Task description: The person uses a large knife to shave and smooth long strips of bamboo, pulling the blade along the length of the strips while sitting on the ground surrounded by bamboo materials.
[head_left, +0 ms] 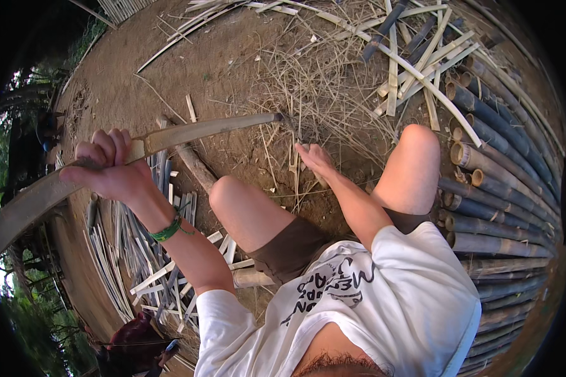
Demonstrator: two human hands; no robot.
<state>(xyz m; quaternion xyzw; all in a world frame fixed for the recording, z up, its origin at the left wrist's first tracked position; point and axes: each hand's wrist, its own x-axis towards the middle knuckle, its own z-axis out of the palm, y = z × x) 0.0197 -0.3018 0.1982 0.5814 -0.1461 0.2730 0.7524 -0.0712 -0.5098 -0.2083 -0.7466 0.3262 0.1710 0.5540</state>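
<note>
Bamboo strip in left hand, fingers wrapped round; right hand: can't tell grip; slipping edge might cut.

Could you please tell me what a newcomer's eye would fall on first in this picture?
Most likely the long bamboo strip held in the left hand, running from the left edge toward the centre. Next, perhaps, the dark and tan bamboo poles laid along the right side. The tangle of thin, pale slivers on the ground at upper centre, beyond the right hand, could also draw the eye.
</note>
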